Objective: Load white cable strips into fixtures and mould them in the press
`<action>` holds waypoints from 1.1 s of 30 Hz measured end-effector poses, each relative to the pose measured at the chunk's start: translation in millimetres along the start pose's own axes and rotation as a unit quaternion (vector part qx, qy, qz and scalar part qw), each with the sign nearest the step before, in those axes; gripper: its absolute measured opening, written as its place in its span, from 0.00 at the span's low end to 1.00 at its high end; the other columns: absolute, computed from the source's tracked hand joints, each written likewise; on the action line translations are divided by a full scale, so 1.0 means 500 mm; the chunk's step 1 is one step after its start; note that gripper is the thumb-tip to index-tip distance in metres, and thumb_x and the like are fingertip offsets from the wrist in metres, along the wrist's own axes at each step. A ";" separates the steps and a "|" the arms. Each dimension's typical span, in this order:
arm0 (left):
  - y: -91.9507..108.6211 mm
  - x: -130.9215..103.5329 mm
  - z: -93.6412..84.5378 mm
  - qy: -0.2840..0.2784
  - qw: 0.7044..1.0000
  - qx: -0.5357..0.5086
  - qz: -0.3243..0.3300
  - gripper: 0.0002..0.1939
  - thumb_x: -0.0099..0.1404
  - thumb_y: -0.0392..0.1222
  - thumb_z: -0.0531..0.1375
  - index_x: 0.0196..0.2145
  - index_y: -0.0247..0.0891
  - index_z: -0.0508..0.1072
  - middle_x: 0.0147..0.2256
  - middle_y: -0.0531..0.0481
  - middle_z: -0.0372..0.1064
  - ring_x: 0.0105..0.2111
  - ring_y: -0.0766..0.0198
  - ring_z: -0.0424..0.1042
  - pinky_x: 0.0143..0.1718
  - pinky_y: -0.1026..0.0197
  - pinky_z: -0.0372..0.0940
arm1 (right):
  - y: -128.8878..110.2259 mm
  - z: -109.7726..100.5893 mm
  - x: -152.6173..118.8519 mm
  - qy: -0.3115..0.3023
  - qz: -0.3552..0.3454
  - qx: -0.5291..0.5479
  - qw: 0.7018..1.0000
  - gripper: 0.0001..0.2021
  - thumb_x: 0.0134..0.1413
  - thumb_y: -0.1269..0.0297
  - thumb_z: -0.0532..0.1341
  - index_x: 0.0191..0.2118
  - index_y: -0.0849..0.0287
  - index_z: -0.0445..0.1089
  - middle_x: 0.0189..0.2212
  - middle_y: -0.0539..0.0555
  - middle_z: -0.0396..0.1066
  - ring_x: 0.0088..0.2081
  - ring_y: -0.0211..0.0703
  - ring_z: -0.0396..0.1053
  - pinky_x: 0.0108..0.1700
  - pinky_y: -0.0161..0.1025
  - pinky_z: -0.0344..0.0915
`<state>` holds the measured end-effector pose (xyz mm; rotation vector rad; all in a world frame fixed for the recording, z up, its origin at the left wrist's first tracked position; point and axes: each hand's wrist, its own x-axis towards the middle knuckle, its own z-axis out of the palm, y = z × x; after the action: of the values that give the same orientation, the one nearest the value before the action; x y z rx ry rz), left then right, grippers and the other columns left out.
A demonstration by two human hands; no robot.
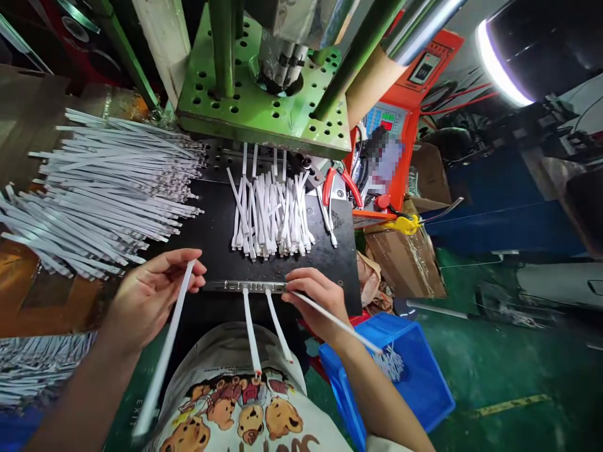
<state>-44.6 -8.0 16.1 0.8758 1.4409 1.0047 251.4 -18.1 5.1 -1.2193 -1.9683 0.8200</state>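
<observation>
My left hand point(151, 295) pinches a flat white cable point(172, 329) near its upper end, and the rest slants down to the lower left. Over the right end of a slotted metal bar point(235, 286), my right hand point(320, 298) has its fingers closed on another flat white cable point(339, 323), which trails down to the right. Whether that cable's tip sits in a slot is hidden by my fingers. Two white cables point(251, 333) stick out of the bar's middle towards me. Just beyond the bar lies a pile of white cables with connector ends point(271, 216).
A green press plate point(264, 125) on columns stands over the black work plate point(219, 235). Heaped white cables point(117, 182) lie at left. At right are red-handled pliers point(351, 187), an orange control box point(405, 135) and a blue bin point(424, 383) holding cables.
</observation>
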 end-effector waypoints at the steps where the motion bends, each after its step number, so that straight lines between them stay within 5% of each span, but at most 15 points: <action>1: -0.010 0.000 0.005 -0.004 0.999 0.033 0.038 0.16 0.57 0.49 0.70 0.42 0.41 0.79 0.34 0.49 0.76 0.30 0.64 0.75 0.30 0.64 0.73 | 0.002 0.013 -0.007 0.014 -0.017 -0.006 1.000 0.04 0.65 0.65 0.64 0.37 0.56 0.71 0.38 0.55 0.74 0.40 0.44 0.73 0.42 0.39 0.68; 6: -0.038 -0.003 0.029 -0.047 0.917 0.225 0.325 0.05 0.64 0.35 0.65 0.38 0.43 0.80 0.36 0.52 0.77 0.35 0.65 0.76 0.36 0.64 0.72 | -0.001 0.038 -0.008 0.016 -0.067 -0.073 0.995 0.03 0.67 0.69 0.59 0.39 0.57 0.69 0.36 0.56 0.75 0.38 0.45 0.71 0.41 0.43 0.68; 9: -0.039 -0.003 0.044 -0.102 0.867 0.270 0.406 0.08 0.64 0.32 0.64 0.40 0.41 0.78 0.37 0.52 0.78 0.39 0.64 0.77 0.46 0.60 0.73 | 0.001 0.037 -0.006 0.004 -0.074 -0.076 0.994 0.03 0.67 0.69 0.59 0.39 0.58 0.69 0.37 0.56 0.75 0.37 0.44 0.71 0.40 0.43 0.68; 22: -0.050 0.001 0.039 -0.140 0.753 0.414 0.492 0.12 0.65 0.29 0.61 0.45 0.37 0.73 0.41 0.46 0.77 0.43 0.58 0.76 0.47 0.54 0.68 | 0.016 0.055 -0.008 0.003 -0.070 -0.068 0.995 0.08 0.69 0.69 0.57 0.35 0.57 0.66 0.35 0.55 0.73 0.36 0.44 0.68 0.40 0.42 0.65; 25: -0.036 0.004 0.035 -0.161 0.755 0.409 0.486 0.10 0.67 0.29 0.59 0.45 0.37 0.73 0.40 0.47 0.76 0.41 0.60 0.75 0.47 0.56 0.68 | 0.016 0.021 0.008 -0.078 -0.075 -0.081 0.991 0.04 0.66 0.70 0.59 0.37 0.59 0.68 0.37 0.56 0.73 0.37 0.44 0.68 0.40 0.41 0.66; 29: 0.035 0.071 0.024 -0.293 0.736 0.419 0.443 0.13 0.71 0.34 0.53 0.50 0.40 0.72 0.46 0.47 0.75 0.48 0.63 0.74 0.50 0.61 0.69 | 0.031 -0.075 0.115 -0.246 -0.101 -0.083 0.960 0.09 0.59 0.74 0.65 0.45 0.59 0.71 0.40 0.54 0.74 0.39 0.42 0.71 0.43 0.37 0.67; 31: 0.088 0.153 0.032 -0.288 0.726 0.450 0.432 0.15 0.72 0.36 0.53 0.53 0.40 0.71 0.50 0.45 0.73 0.50 0.61 0.73 0.53 0.60 0.69 | 0.056 -0.115 0.214 -0.181 -0.078 -0.150 0.969 0.08 0.60 0.72 0.65 0.45 0.59 0.72 0.39 0.55 0.74 0.40 0.44 0.72 0.43 0.39 0.67; 33: 0.145 0.260 0.055 -0.205 0.730 0.503 0.416 0.17 0.70 0.37 0.53 0.55 0.37 0.71 0.53 0.40 0.70 0.51 0.54 0.72 0.54 0.53 0.68 | 0.086 -0.137 0.331 -0.068 -0.030 -0.247 0.966 0.07 0.63 0.71 0.62 0.46 0.62 0.72 0.41 0.59 0.73 0.42 0.50 0.71 0.46 0.44 0.66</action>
<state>-32.6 141.6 36.0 2.5356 1.1129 0.4509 271.9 160.3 46.1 -1.3973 -2.4019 0.3956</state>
